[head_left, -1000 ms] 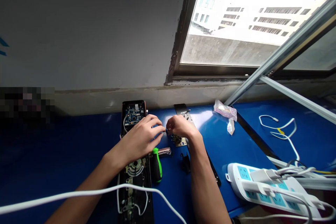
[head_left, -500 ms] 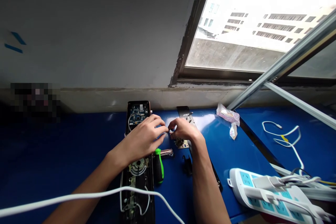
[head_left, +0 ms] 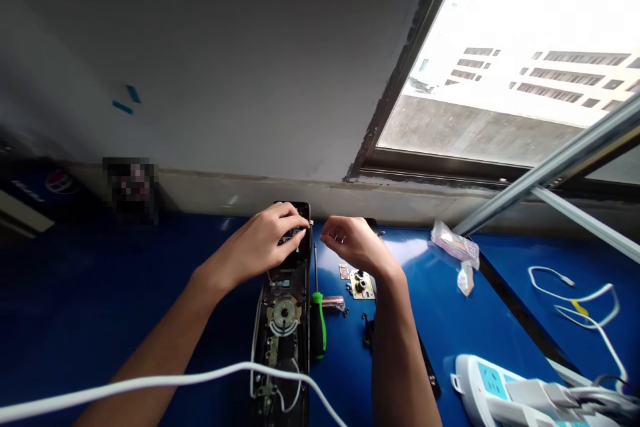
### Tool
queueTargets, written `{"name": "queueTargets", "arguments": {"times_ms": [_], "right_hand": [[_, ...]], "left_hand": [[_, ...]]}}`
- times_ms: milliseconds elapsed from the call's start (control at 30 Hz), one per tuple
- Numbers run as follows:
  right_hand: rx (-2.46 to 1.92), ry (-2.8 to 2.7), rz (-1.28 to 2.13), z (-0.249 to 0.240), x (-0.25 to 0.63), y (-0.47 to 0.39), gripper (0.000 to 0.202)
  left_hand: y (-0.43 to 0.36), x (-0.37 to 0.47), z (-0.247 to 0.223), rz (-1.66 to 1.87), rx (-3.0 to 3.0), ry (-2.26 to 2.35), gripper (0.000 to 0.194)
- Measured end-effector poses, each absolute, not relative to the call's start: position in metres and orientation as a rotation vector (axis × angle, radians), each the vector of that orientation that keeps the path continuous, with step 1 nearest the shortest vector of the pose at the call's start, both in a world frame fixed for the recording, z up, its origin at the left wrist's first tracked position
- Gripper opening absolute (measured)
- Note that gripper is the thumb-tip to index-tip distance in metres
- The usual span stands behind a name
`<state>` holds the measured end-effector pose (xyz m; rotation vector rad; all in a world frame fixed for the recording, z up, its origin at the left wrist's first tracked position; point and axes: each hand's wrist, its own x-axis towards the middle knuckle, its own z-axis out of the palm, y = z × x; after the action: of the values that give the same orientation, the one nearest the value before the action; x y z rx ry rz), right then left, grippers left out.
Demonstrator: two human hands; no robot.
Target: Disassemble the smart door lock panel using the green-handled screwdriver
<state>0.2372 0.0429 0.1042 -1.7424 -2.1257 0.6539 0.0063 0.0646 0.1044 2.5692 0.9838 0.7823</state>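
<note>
1. Currently fingertip work by the upper end of the opened black case [head_left: 287, 347], which lies lengthwise on the blue table [head_left: 415, 307]; step looks like handling loose small parts
2. Left hand [head_left: 265, 237] over the case's top end, thumb and fingertips nearly together by its right edge; can't tell if anything's pinched
3. Right hand [head_left: 357, 243] apart from it, fingers curled above table; can't tell if holding anything
4. Circuit board [head_left: 362, 285] and copper-coloured piece [head_left: 344, 271] near right hand; screwdriver [head_left: 319, 330] beside case, unheld
5. Next move probably calls for a light pinch and clear sight of the case top
6. Versus half a second ago: hands wider apart, left covers more of case top, circuit board less hidden, view swung left
</note>
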Motion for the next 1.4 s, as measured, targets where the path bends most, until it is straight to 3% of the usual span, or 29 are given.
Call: {"name": "queueTargets", "arguments": {"times_ms": [233, 333, 433, 567, 867, 1200, 1400], "right_hand": [[-1.989, -2.269, 1.107, 0.082, 0.215, 0.058, 0.013], [-2.029, -2.22, 1.368, 0.065, 0.209, 0.067, 0.034], [-1.969, -2.137, 1.495, 0.058, 0.211, 0.071, 0.036], [-1.812, -2.064, 1.491, 0.062, 0.223, 0.07, 0.019], [-1.423, -1.879, 1.455, 0.101, 0.25, 0.047, 0.018], [-1.017, -1.428, 1.326, 0.108, 0.22, 0.055, 0.034], [-1.019, -1.227, 1.369, 0.098, 0.208, 0.064, 0.049]], "left_hand": [[0.069, -0.021, 0.11, 0.674, 2.559, 1.064, 0.023], [0.069, -0.021, 0.107, 0.648, 2.567, 1.039, 0.022], [0.069, -0.02, 0.106, 0.64, 2.559, 1.029, 0.022], [0.069, -0.019, 0.105, 0.613, 2.538, 1.023, 0.023], [0.067, -0.013, 0.105, 0.659, 2.52, 0.979, 0.023], [0.059, -0.005, 0.113, 0.689, 2.484, 0.771, 0.041], [0.065, -0.001, 0.101, 0.677, 2.561, 0.655, 0.035]]}}
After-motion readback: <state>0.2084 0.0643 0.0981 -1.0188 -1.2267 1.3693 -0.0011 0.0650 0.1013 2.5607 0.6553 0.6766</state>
